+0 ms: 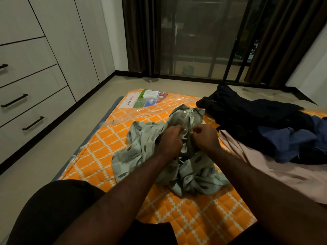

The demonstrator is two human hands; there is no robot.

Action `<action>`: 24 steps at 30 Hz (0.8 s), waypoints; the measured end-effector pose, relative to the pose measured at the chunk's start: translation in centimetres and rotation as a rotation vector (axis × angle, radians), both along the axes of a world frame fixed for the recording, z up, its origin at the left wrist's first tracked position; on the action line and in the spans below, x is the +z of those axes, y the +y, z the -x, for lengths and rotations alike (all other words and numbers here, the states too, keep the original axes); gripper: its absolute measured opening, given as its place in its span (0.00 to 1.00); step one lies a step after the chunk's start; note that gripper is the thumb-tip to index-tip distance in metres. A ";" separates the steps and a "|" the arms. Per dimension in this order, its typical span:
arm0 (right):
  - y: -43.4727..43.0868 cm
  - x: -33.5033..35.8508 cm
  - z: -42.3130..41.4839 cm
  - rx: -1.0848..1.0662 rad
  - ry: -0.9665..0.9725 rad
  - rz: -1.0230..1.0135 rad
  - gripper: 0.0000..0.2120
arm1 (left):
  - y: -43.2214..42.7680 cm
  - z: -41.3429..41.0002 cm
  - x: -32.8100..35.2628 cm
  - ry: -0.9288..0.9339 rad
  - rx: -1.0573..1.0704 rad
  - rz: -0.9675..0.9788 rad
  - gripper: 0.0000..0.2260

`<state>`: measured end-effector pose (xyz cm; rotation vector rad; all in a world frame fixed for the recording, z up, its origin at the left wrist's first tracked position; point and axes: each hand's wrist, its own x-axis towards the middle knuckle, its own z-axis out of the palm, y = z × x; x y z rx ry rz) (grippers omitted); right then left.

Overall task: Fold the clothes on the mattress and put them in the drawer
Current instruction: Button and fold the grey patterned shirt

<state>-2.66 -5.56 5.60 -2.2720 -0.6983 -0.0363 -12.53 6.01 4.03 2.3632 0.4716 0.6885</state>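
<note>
While left hand (170,140) and right hand (206,137) pinch shirt (141,152) | fingers (195,130) half hidden

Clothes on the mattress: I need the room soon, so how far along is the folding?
Done: nothing looks folded yet. In hand: the left hand and right hand both pinch the green shirt at its button strip, crumpled on the mattress. Left: the dark garment, blue garment and pale pink cloth lie unfolded to the right, and the drawers in view are closed.
</note>
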 end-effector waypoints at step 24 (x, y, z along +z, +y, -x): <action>0.5 -0.2 -0.6 -0.027 0.060 -0.286 0.11 | -0.7 -2.8 0.4 -0.144 0.149 0.348 0.02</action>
